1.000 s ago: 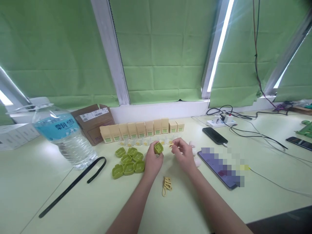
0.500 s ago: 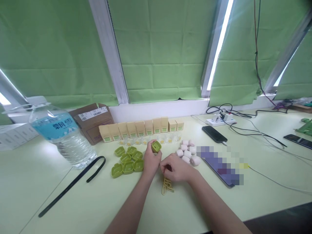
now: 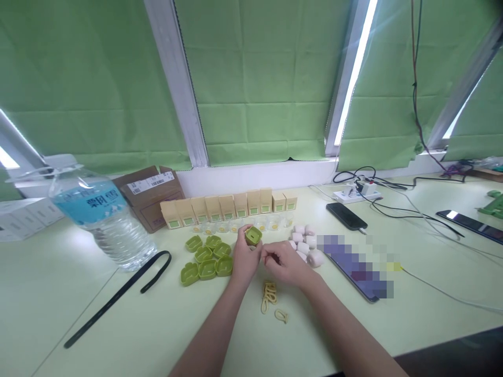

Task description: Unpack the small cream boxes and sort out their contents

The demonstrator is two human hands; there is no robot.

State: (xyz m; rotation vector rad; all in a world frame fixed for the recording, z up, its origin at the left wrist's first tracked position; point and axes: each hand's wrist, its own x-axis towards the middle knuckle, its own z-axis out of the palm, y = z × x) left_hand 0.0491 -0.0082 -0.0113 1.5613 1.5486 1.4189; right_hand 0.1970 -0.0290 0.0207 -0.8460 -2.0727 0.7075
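Observation:
My left hand (image 3: 245, 257) is closed round a small green silicone case (image 3: 253, 236), held above the table with its slotted side showing. Close beside it, my right hand (image 3: 283, 262) is pinched; whatever its fingertips hold is too small to make out. Below the hands lies a little pile of yellow cord loops (image 3: 269, 293), and one single cord loop (image 3: 281, 315) rests apart from it. Several open green silicone cases (image 3: 207, 269) sit in a group left of my left hand. White rounded pieces (image 3: 315, 257) cluster just beyond my right hand.
A row of small cardboard boxes (image 3: 214, 208) stands behind clear little containers (image 3: 222, 226). Left are a large water bottle (image 3: 113, 225), a brown carton (image 3: 151, 201) and a black strap (image 3: 113, 301). Right are phones (image 3: 346, 216), a power strip (image 3: 356, 195) and cables.
My right hand has risen from the cord pile towards the green case. One cord loop now lies separate at the pile's lower right. My left hand stays nearly still.

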